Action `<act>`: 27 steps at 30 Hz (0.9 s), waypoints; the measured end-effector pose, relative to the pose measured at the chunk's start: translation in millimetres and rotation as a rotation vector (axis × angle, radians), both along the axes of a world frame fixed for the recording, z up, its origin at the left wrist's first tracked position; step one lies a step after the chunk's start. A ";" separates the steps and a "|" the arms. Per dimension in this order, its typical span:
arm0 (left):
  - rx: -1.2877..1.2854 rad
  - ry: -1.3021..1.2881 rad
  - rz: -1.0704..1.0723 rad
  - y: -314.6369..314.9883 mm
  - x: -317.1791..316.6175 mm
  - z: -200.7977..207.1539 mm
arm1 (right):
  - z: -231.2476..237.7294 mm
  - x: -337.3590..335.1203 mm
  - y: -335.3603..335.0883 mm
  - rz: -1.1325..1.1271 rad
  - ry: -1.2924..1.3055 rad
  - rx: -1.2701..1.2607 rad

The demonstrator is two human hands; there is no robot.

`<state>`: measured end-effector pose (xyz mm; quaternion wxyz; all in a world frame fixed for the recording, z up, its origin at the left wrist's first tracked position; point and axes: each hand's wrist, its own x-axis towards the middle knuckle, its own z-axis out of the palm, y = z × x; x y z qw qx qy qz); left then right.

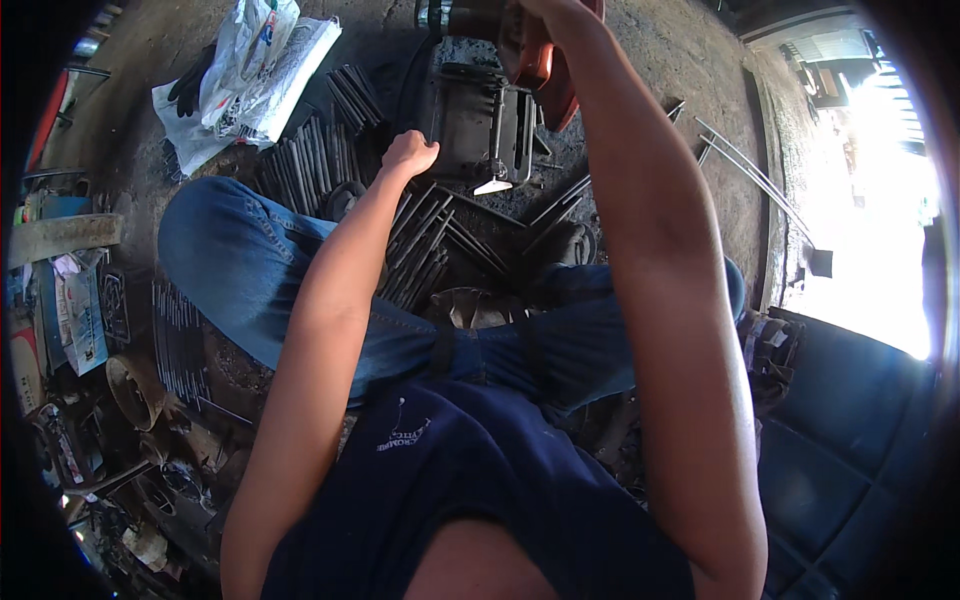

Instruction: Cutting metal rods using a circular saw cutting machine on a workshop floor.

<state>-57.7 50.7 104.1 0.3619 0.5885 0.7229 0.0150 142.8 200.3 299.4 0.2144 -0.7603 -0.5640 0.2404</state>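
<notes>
A cut-off saw with an orange-red guard (562, 95) stands in front of me at the top of the view. My right hand (543, 6) is at the upper edge, closed on the saw's handle, with most of its fingers cut off by the frame. Below the saw head lies its dark metal base (460, 125), with a clamp screw (496, 125) along its right part. Just left of the base is my left hand (408, 153), fingers curled closed; whatever it may hold is hidden. Cut dark metal rods (415, 245) lie below that hand, between my legs.
More rods (310, 165) are piled left of the base. Beyond them lie white plastic sacks (250, 85) with a dark glove (188, 90). Scrap parts and a metal ring (133, 392) crowd the left side. Long thin bars (755, 180) lie right; a dark blue padded surface (850, 430) is at lower right.
</notes>
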 end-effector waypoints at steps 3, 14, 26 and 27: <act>0.035 -0.022 -0.018 1.2 1.9 0.5 | -6.4 -2.2 -11.1 -0.050 0.057 -0.023; 0.017 -0.228 -0.203 -20.2 19.0 -37.8 | -12.1 -13.7 -72.9 -0.231 0.337 -0.149; 0.004 -0.144 -0.317 -53.1 52.9 -55.3 | -22.5 -18.5 -103.8 -0.203 0.299 -0.065; 0.003 -0.134 -0.311 -53.8 54.2 -55.0 | -23.8 -18.6 -106.3 -0.198 0.294 -0.056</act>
